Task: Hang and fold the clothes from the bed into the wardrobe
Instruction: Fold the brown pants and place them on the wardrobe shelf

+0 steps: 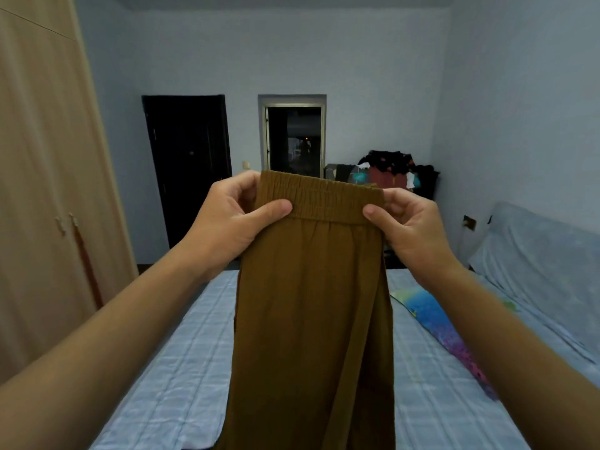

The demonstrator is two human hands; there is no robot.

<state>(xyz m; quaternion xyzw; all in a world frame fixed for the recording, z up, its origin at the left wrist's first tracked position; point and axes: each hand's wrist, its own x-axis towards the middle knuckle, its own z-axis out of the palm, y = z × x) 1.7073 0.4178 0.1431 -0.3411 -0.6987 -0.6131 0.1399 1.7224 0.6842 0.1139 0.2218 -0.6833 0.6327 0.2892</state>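
Note:
A pair of mustard-brown trousers [311, 313] with an elastic waistband hangs upright in front of me, above the bed [181, 368]. My left hand [227, 222] pinches the left end of the waistband between thumb and fingers. My right hand [412, 232] pinches the right end the same way. The legs drop out of view at the bottom edge. The beige wardrobe [45, 190] stands at the left with its doors closed.
A colourful blue and purple garment [444, 329] lies on the bed's right side. A heap of dark clothes [389, 172] sits at the far wall. A pale blue covered headboard or sofa [545, 271] runs along the right. A dark door [191, 164] and an open doorway [293, 141] are ahead.

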